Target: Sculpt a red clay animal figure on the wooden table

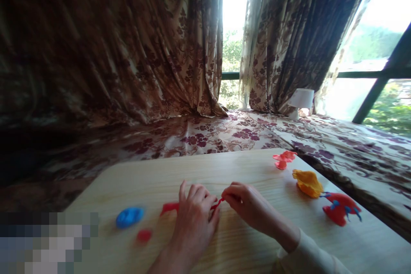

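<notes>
A strip of red modelling clay [169, 208] lies on the pale wooden table, its middle hidden under my left hand [194, 218]. That hand rests over the strip, thumb and index finger closed about its thinner right part. My right hand [252, 209] pinches the thin, raised right tip of the same strip between thumb and fingers. Left of my hands are a flattened blue clay piece [129, 217] and a small, blurred red clay lump [144, 235].
Along the table's right edge stand a coral-pink clay figure [284, 159], a yellow-orange one [307, 183] and a red one with blue parts [343, 208]. Behind the table [154, 175] are patterned cloth, curtains [180, 43] and a white lamp [302, 98]. A blurred-out patch covers the lower left.
</notes>
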`<state>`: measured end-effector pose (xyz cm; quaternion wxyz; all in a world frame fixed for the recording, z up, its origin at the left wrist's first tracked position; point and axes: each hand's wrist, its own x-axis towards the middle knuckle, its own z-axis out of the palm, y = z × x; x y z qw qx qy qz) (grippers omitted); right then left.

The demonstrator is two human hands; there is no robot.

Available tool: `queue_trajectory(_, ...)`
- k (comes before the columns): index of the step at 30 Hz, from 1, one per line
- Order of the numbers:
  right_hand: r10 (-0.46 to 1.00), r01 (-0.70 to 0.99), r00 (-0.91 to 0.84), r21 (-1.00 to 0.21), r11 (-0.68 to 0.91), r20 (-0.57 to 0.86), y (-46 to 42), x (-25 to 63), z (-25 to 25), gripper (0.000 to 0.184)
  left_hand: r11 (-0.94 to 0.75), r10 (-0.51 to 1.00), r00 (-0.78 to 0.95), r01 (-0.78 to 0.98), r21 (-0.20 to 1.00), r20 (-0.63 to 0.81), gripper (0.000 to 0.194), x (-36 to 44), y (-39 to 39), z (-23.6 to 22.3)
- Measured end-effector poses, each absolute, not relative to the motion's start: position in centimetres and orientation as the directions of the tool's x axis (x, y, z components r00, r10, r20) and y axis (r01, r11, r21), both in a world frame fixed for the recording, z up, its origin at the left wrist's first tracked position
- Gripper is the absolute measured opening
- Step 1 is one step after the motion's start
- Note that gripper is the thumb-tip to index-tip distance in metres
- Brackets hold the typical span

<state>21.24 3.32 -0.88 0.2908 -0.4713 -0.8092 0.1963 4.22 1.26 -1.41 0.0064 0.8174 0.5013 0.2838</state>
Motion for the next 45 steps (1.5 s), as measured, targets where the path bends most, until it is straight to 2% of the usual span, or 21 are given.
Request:
queue_trajectory(9, 0.882, 0.613, -0.360, -0.635, 0.470, 0.304, 3.3, 21.5, -1.0, 0.020, -0.508, 0.807, 0.357, 0.826, 0.245, 0.471, 0.014, 4.7, 1.4, -1.4)
queue_trajectory(16, 0.896, 0.622, -0.323, -0.644, 0.444, 0.306, 3.4, 21.4, -0.9, 0.023, -0.493, 0.821, 0.356, 0.837, 0.239, 0.446, 0.004, 4.4, 1.4, -1.5)
queue_trajectory(21, 0.900, 0.629, -0.320, -0.644, 0.436, 0.296, 3.2, 21.1, -0.9, 0.022, -0.496, 0.815, 0.370, 0.843, 0.208, 0.445, 0.011, 4.3, 1.4, -1.4)
queue_trajectory(38, 0.897, 0.559, -0.376, -0.715, 0.420, 0.233, 3.4, 20.9, -2.0, 0.024, -0.493, 0.820, 0.360, 0.840, 0.227, 0.445, 0.015, 4.3, 1.4, -1.4)
queue_trajectory(45, 0.914, 0.588, -0.325, -0.705, 0.397, 0.243, 3.7, 20.5, -2.5, 0.023, -0.510, 0.800, 0.339, 0.820, 0.262, 0.496, 0.013, 4.3, 1.6, -1.7)
